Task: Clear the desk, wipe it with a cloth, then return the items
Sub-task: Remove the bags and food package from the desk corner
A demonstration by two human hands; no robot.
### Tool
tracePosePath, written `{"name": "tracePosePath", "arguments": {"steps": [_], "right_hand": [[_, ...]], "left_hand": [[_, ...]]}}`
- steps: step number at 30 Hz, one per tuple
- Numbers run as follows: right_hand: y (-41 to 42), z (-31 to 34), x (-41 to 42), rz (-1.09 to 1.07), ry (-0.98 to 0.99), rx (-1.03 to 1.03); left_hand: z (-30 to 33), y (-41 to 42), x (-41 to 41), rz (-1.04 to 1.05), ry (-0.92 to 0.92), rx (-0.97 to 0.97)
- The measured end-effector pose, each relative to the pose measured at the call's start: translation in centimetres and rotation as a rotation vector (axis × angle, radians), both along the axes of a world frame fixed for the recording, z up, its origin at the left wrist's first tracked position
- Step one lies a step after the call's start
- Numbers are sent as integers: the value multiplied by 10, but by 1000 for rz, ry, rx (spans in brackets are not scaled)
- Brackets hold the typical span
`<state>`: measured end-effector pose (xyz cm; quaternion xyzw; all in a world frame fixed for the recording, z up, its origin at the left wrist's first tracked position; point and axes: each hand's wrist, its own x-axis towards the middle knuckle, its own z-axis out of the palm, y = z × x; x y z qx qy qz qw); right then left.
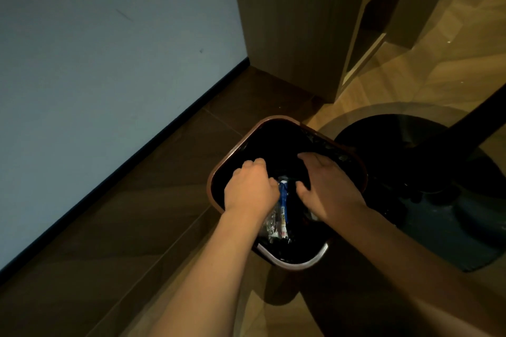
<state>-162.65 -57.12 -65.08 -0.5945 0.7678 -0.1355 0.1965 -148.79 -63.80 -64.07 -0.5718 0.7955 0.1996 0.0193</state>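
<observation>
A brown waste bin (273, 121) with a black liner stands on the wooden floor, below me. Both my hands reach into its mouth. My left hand (247, 189) has its fingers curled and holds the top of a blue and white wrapper (283, 200) that hangs down inside the bin. My right hand (327, 186) grips the black bin liner (323, 142) at the bin's right side, fingers bent over a fold of it. More crumpled wrappers lie lower in the bin.
A grey wall (109, 63) with a dark skirting runs along the left. A wooden shelf unit (301, 22) stands behind the bin. To the right is a glass table top (383, 112) over a round black base (410, 150).
</observation>
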Motion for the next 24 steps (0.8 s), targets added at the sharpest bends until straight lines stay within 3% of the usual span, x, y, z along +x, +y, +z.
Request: {"name": "tracePosePath", "arguments": {"steps": [4,7,11,20,24], "right_hand": [[8,48,5,-35,-69,-61],[15,119,13,-37,-168,-37],[32,246,26,31,-97,101],[60,532,32,109,-41,76],[66,626,47,172,-36,57]], "left_hand": [[47,20,8,114,97,-42],[113,35,14,123,88,-53],[232,48,19,119,84,-28],[527,79,37,123,130,-96],[620,86,65,164,156,-198]]}}
